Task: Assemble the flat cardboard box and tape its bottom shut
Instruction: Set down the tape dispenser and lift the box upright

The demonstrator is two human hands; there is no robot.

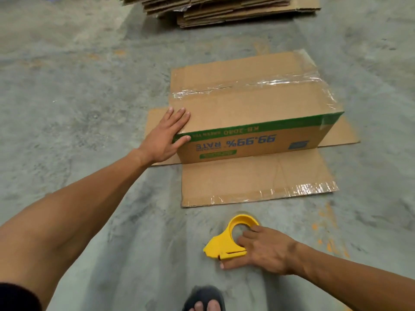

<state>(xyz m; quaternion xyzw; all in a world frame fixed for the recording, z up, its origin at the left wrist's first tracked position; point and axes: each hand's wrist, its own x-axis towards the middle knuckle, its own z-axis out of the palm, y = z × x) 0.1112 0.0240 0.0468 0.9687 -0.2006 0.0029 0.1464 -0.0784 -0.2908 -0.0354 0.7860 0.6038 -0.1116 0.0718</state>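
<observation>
The cardboard box stands upside down on the concrete floor, its printing inverted. A strip of clear tape runs along the seam of its upturned bottom. Its other flaps lie spread flat on the floor around it, the near flap edged with old tape. My left hand rests flat on the box's near-left top corner, fingers spread over the edge. My right hand grips the yellow tape dispenser, which sits on the floor in front of the box.
A stack of flattened cardboard boxes lies on the floor at the far side. My foot in a dark sandal shows at the bottom edge. Bare grey concrete surrounds the box.
</observation>
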